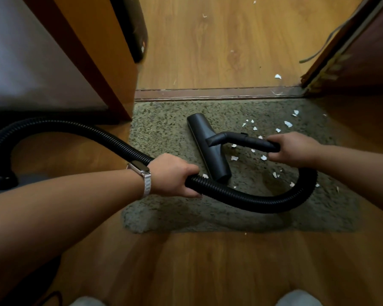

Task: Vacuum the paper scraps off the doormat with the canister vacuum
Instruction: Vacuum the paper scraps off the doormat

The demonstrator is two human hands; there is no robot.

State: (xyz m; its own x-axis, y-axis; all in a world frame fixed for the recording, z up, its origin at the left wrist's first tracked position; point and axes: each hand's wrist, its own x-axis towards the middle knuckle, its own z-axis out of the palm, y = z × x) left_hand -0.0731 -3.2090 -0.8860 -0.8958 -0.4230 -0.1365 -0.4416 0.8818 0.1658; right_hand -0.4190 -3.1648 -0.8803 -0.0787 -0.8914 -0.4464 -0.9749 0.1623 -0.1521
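A green-grey shaggy doormat (164, 133) lies before the door threshold. Several white paper scraps (263, 157) are scattered over its right half. The black floor nozzle (206, 142) rests on the mat, left of the scraps. My right hand (294, 149) grips the black handle tube (252, 141) joined to the nozzle. My left hand (175, 175), with a watch on the wrist, grips the black ribbed hose (248, 199), which loops from the handle round to the canister (0, 180) at the left edge.
A wooden door frame (102, 69) stands at the left, an open door (352, 51) at the right. More scraps (277, 76) lie on the wood floor beyond the threshold (208, 93). A dark bag (133, 27) leans at the top left. My feet show at the bottom.
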